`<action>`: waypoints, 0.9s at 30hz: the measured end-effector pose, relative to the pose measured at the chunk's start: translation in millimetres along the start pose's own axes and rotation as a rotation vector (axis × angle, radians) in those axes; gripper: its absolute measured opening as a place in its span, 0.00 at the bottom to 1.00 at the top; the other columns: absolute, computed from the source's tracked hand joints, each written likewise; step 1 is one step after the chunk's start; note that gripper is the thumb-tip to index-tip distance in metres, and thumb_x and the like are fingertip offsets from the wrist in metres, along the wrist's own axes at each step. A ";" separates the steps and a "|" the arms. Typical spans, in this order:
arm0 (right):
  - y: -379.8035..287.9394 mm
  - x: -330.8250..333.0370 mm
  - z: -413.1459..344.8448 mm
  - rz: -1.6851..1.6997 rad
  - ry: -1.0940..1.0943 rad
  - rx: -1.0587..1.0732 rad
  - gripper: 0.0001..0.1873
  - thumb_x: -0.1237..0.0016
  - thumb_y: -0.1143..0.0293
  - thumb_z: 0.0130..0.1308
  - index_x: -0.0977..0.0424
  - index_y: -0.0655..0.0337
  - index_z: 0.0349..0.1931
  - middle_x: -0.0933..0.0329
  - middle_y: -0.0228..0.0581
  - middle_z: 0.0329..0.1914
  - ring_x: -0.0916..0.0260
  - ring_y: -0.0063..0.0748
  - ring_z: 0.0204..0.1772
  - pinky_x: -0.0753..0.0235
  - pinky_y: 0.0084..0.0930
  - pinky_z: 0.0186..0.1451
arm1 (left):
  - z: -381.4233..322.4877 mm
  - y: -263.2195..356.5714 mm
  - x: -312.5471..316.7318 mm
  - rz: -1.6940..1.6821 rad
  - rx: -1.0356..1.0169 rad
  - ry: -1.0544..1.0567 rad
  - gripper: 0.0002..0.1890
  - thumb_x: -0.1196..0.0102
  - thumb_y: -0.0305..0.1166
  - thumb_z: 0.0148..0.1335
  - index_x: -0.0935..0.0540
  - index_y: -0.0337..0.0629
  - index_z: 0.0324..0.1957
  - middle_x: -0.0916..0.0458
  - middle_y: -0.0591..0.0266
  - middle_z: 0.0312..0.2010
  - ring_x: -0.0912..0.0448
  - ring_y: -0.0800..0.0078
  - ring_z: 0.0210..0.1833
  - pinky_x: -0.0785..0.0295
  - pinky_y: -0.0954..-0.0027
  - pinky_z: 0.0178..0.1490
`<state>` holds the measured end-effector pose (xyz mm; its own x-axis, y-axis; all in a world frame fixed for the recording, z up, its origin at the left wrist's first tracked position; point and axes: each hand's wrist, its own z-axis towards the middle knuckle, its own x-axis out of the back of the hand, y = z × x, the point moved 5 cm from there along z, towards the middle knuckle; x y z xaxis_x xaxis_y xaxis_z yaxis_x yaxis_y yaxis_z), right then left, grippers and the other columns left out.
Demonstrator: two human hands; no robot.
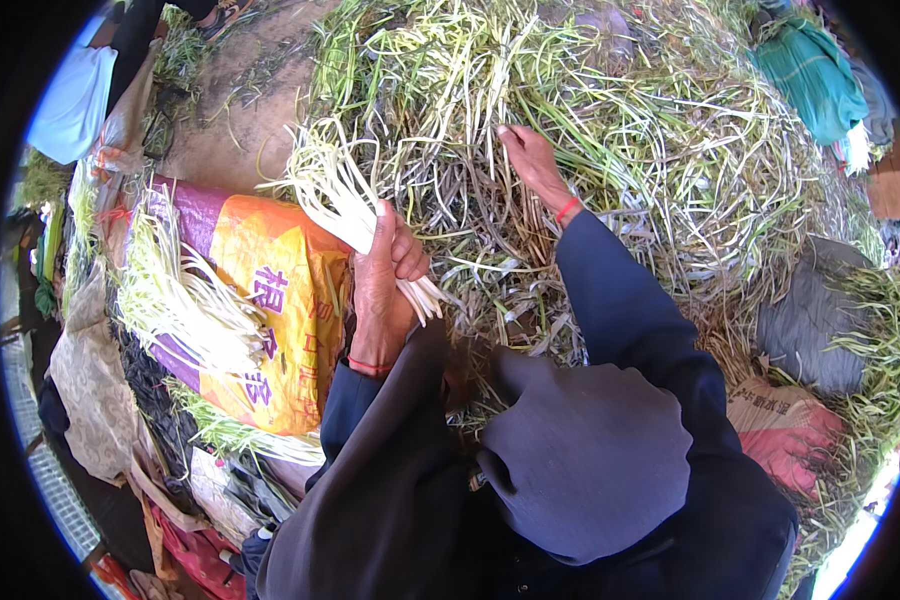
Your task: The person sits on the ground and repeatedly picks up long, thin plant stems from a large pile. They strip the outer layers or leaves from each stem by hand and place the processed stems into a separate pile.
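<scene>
My left hand (391,259) is closed around a bunch of pale, trimmed allium-like stalks (337,187). The bunch's white stem ends stick out below my fist, and its curling tops fan out above. Over the big heap of loose green and dried stalks (630,150), my right hand (529,161) reaches forward with thumb and fingers pinched on stalks of the heap (496,90). To the left, a larger pile of cleaned white stalks (202,307) rests on an orange and purple woven sack (285,247), which bears printed writing.
Bare ground (225,112) shows at upper left, near another person's shoe (221,19). A grey sack (817,322) and a red-and-tan sack (784,427) lie at my right. Teal cloth (810,79) is at upper right. Crumpled cloth (97,382) lies at left.
</scene>
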<state>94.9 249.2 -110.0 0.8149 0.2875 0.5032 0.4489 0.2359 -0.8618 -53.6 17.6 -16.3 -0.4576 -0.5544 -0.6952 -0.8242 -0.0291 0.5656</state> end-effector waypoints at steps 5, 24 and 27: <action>-1.7 42.3 -35.5 0.449 -0.232 -0.307 0.18 0.58 0.56 0.74 0.26 0.61 0.33 0.31 0.28 0.25 0.32 0.17 0.27 0.29 0.19 0.32 | -1.4 -6.2 -0.6 0.080 0.084 -0.015 0.14 0.44 0.40 0.67 0.25 0.40 0.43 0.46 0.78 0.16 0.48 0.86 0.16 0.50 0.80 0.21; -133.1 118.1 -160.7 0.208 -0.402 -0.051 0.11 0.49 0.66 0.69 0.22 0.65 0.42 0.24 0.27 0.30 0.34 0.12 0.32 0.32 0.15 0.35 | -11.4 5.9 -18.2 0.195 -0.050 -0.062 0.11 0.38 0.34 0.63 0.23 0.39 0.39 0.29 0.71 0.21 0.42 0.85 0.16 0.46 0.80 0.20; -140.1 90.6 -159.6 0.164 -0.335 0.031 0.10 0.48 0.68 0.68 0.23 0.68 0.37 0.26 0.26 0.24 0.36 0.13 0.27 0.35 0.16 0.29 | -14.0 5.7 -24.0 0.265 -0.102 -0.033 0.12 0.37 0.31 0.61 0.22 0.36 0.43 0.27 0.69 0.23 0.39 0.85 0.16 0.44 0.79 0.20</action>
<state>164.3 94.0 46.3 0.7074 0.6107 0.3558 0.3066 0.1884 -0.9330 -42.6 19.1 9.8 -0.6647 -0.5263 -0.5303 -0.6371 0.0285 0.7702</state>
